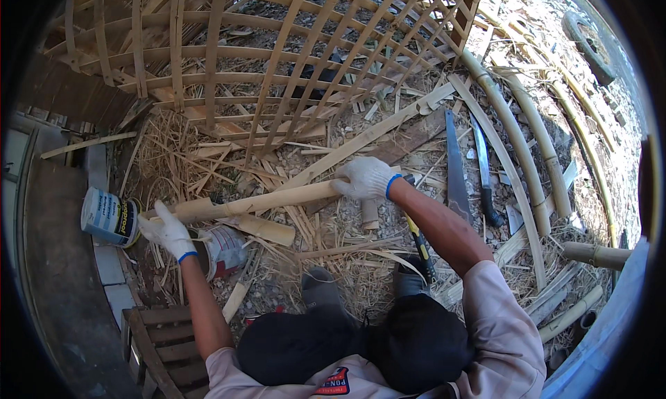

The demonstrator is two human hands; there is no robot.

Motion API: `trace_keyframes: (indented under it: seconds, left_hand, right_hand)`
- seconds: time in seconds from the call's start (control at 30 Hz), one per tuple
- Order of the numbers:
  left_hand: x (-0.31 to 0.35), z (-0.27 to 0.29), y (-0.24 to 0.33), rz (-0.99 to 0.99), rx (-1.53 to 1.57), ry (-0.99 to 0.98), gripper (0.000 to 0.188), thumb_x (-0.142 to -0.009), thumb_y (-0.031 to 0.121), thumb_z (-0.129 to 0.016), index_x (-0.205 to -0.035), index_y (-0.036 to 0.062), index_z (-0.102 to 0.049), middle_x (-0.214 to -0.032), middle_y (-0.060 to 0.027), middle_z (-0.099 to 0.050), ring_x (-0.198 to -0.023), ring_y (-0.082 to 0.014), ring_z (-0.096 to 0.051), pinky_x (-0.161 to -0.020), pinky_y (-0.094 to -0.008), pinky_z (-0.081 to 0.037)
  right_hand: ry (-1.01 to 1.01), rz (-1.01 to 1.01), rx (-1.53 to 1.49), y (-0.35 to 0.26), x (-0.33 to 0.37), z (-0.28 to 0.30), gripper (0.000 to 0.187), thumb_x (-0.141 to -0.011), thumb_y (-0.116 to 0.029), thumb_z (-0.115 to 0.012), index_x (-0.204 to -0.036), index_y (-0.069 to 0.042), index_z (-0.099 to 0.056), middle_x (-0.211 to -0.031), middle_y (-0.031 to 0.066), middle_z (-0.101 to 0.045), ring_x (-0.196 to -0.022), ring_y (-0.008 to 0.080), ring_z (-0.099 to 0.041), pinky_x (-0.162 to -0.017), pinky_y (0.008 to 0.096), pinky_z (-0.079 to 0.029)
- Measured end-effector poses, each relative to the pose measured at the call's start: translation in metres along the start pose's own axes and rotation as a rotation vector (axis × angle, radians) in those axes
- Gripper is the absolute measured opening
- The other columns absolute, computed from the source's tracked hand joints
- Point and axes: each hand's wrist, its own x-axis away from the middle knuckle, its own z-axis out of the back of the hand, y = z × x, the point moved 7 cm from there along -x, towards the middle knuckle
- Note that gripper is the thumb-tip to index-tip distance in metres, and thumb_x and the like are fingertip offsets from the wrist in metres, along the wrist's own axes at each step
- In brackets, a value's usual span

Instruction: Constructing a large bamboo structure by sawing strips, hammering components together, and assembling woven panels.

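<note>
A split bamboo length [270,200] lies crosswise in front of me, its right end a little farther away. Near that right end, my right hand [365,178], in a white knit glove with a blue cuff, is closed around it. At the other end my left hand [168,232], gloved alike, holds the bamboo loosely, thumb raised across it and fingers below. Close beside the left hand is a blue-and-white paint tub [109,217], tipped toward it. Below the bamboo sit a whitish bucket [225,250] and a shorter split bamboo piece [262,229].
A woven bamboo lattice [267,52] stands across the far side. To the right lie a handsaw [456,163], a long knife [481,149] and bamboo poles [510,132]. A yellow-and-black handled tool [420,250] rests by my right forearm. A slatted wooden crate [166,343] stands lower left; shavings litter the ground.
</note>
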Motion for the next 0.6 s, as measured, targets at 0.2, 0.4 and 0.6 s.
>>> trace_keyframes:
  seconds: [0.2, 0.4, 0.6]
  left_hand:
    - [0.214, -0.078, 0.168, -0.845, 0.167, -0.911, 0.068, -0.09, 0.034, -0.071, -0.146, 0.0006, -0.051, -0.148, -0.0253, -0.05, -0.137, -0.0453, -0.046, -0.118, -0.0536, -0.035]
    - [0.261, -0.156, 0.155, -0.979, 0.078, -1.12, 0.07, -0.089, 0.039, -0.068, -0.146, 0.002, -0.052, -0.143, -0.0216, -0.055, -0.135, -0.0422, -0.049, -0.115, -0.0534, -0.038]
    - [0.272, -0.166, 0.182, -1.124, 0.137, -1.152, 0.07, -0.09, 0.036, -0.074, -0.146, 0.0026, -0.051, -0.141, -0.0197, -0.056, -0.131, -0.0375, -0.052, -0.113, -0.0513, -0.04]
  right_hand:
    - [-0.061, 0.013, 0.015, 0.033, -0.057, -0.027, 0.048, -0.095, -0.045, -0.052, -0.103, -0.005, -0.077, -0.102, 0.0244, -0.075, -0.096, 0.0434, -0.072, -0.089, 0.0521, -0.055]
    - [0.264, -0.037, 0.14, 0.067, -0.037, -0.024, 0.041, -0.093, -0.028, -0.062, -0.126, -0.006, -0.067, -0.102, 0.0238, -0.074, -0.095, 0.044, -0.07, -0.093, 0.0548, -0.052]
    - [0.93, -0.432, -0.073, 0.127, 0.164, 0.011, 0.038, -0.1, -0.018, -0.063, -0.135, -0.003, -0.062, -0.122, 0.0218, -0.069, -0.115, 0.0393, -0.067, -0.099, 0.0462, -0.053]
